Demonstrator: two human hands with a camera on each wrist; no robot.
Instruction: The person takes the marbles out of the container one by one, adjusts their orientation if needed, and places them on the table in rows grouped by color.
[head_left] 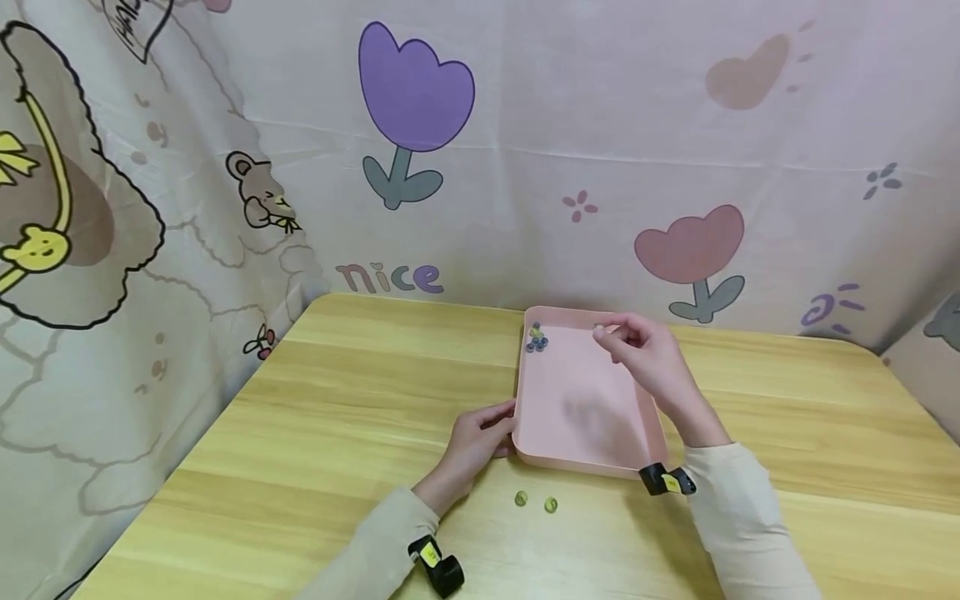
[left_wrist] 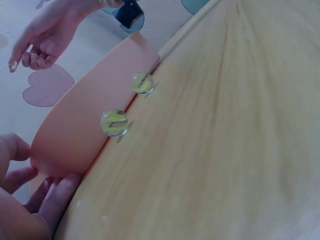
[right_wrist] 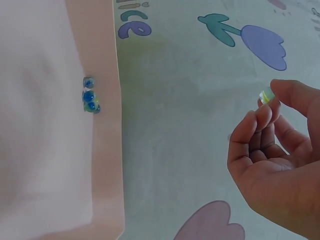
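Observation:
A shallow pink tray (head_left: 577,400) lies on the table with a cluster of blue and yellow-green glass marbles (head_left: 536,340) in its far left corner. My left hand (head_left: 472,446) holds the tray's near left corner, fingers (left_wrist: 60,195) against its wall in the left wrist view. Above the far right part of the tray, my right hand (head_left: 645,354) pinches a yellow-green marble (right_wrist: 267,95) between thumb and fingertips. Two more clear marbles with yellow-green swirls, one left (head_left: 521,498) and one right (head_left: 551,505), lie on the table in front of the tray's near wall.
The wooden table (head_left: 337,417) reaches back to a hanging cloth (head_left: 525,167) printed with flowers and bears. Black straps with small devices are worn on the left wrist (head_left: 437,567) and the right wrist (head_left: 667,480).

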